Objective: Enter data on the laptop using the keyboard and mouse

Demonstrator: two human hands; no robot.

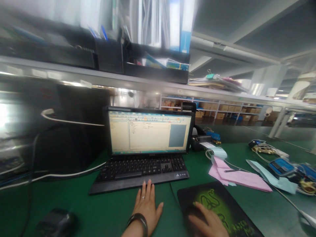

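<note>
My left hand (146, 205) lies flat on the green table, fingers spread, its fingertips at the front edge of the black keyboard (143, 169). A ring and a dark bangle show on it. My right hand (209, 220) rests, slightly blurred, over a dark computer mouse (191, 214), which it mostly hides. Beneath them is a black mouse pad (237, 210) with a green snake design. Behind the keyboard stands a lit monitor (150, 133) showing a program window with a grey-blue panel.
Pink paper slips (242, 177) with a pen on top lie right of the keyboard. Blue handheld devices (281, 167) and cables sit farther right. A blurred dark object (58, 222) is at front left. Above the monitor runs a shelf (148, 82) with files and trays.
</note>
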